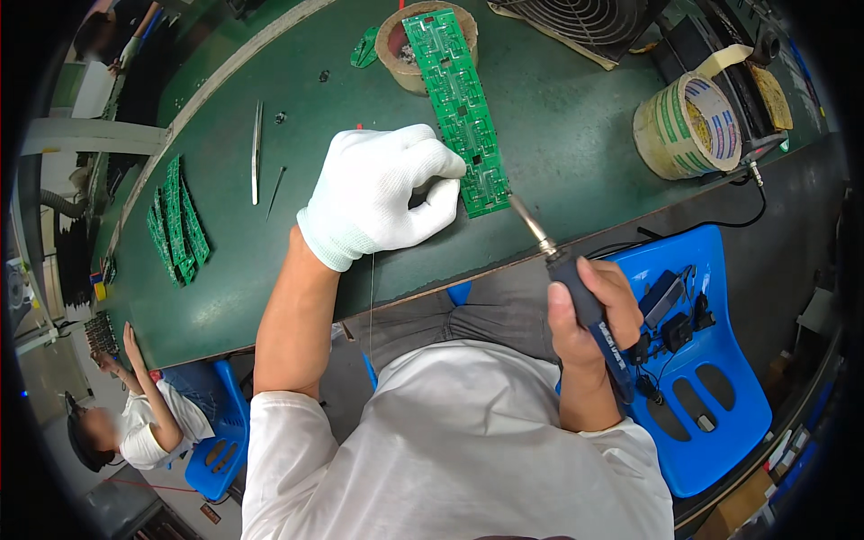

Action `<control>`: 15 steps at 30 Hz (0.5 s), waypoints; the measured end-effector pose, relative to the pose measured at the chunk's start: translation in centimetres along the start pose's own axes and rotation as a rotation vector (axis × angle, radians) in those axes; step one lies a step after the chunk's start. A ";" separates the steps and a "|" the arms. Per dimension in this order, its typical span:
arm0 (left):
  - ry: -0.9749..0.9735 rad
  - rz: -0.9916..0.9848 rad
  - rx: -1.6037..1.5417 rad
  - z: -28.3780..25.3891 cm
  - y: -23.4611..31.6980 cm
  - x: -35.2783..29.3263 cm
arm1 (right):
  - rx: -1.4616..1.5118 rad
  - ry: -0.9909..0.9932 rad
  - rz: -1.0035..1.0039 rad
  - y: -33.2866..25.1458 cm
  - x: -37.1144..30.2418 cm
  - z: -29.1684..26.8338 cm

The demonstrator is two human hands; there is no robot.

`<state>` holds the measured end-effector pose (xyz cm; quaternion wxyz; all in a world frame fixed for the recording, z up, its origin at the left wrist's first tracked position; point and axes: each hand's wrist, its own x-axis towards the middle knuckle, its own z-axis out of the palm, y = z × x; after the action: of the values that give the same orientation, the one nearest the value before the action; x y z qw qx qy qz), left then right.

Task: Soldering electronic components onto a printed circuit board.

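A soldering iron is gripped in my bare right hand; its metal tip meets the near right edge of a long green circuit board. The board's far end rests on the rim of a round tan container. My left hand, in a white knit glove, is closed, its thumb and forefinger brought to the board's left edge. A thin solder wire hangs below the glove; the part inside the hand is hidden.
Several green board strips lie on the left of the green table, with tweezers nearby. Tape rolls stand at right, below a fan. A blue chair holds adapters. Another person sits at left.
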<state>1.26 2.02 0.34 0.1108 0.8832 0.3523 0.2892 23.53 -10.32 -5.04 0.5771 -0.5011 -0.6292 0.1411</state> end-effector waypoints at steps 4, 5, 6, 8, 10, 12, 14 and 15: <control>-0.005 0.015 0.012 0.0 0.3 0.1 | -0.006 0.062 -0.010 0.3 0.2 -0.2; -0.008 0.027 0.010 0.2 0.3 0.1 | -0.009 0.056 -0.008 0.4 0.1 -0.2; -0.011 0.038 0.008 0.3 0.4 0.2 | -0.011 0.050 -0.006 0.5 0.1 -0.1; -0.018 0.060 0.005 0.6 0.4 0.2 | -0.015 0.037 -0.002 0.6 0.0 0.0; -0.020 0.066 0.005 0.8 0.3 0.1 | -0.013 0.031 0.003 0.5 0.0 0.1; -0.022 0.077 0.006 1.0 0.2 0.0 | -0.009 0.018 0.010 0.4 0.1 0.2; -0.023 0.084 0.006 1.2 0.1 0.0 | -0.008 0.013 0.014 0.4 0.2 0.2; -0.023 0.087 0.008 1.2 0.1 0.0 | -0.008 0.010 0.002 0.5 0.2 0.3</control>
<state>2.00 1.97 -0.60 0.0986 0.9013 0.3136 0.2822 23.55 -9.84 -5.33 0.5782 -0.5047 -0.6263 0.1367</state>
